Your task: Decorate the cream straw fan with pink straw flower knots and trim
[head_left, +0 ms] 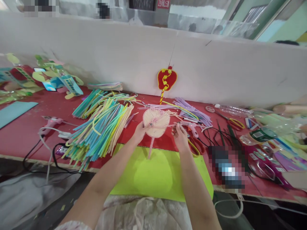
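A round, peach-coloured fan [157,131] with pink decoration is held, its pink handle [151,148] slanting down over a yellow-green sheet [153,179].

The single view looks from the person's head, above and behind the grip, facing forward and down. Both forearms [103,172] run from the bottom edge to the left hand [139,131], on the fan [158,127], and the right hand [180,135], near mid-frame. The grip is within arm's reach of the lens; the lap [144,212] lies nearer, below it. The wide view takes in the red table [21,140] on both sides and the white partition [115,51] beyond.
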### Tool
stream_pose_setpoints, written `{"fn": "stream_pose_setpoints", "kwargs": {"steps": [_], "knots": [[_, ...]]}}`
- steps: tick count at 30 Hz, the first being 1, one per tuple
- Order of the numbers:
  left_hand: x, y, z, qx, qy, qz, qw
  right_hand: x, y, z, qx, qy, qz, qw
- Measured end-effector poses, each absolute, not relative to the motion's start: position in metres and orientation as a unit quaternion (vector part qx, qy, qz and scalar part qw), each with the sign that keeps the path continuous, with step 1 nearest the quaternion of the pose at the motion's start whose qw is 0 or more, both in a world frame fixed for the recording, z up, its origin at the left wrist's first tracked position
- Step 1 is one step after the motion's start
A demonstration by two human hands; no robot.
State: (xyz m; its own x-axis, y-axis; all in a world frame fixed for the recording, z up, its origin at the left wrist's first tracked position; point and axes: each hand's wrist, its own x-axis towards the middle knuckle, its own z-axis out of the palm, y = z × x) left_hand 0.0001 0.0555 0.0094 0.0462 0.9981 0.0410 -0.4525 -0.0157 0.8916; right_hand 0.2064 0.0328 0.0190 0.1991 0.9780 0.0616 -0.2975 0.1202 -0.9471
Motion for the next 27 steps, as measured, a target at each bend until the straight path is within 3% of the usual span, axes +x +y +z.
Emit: {"fn": "stream_pose_setpoints", "kwargs": {"steps": [11, 20, 27], "knots": [[0.001, 0.052, 0.004, 0.475, 0.366, 0.514, 0.614, 0.213, 0.04, 0.018, -0.49, -0.411, 0.4, 0.656], [0.004, 0.047, 0.01, 0.49, 0.401, 0.505, 0.588, 0.209, 0.032, 0.027, -0.55, -0.495, 0.232, 0.632], [0.006, 0.044, 0.014, 0.467, 0.398, 0.529, 0.586, 0.206, 0.029, 0.029, -0.554, -0.514, 0.197, 0.625]]}}
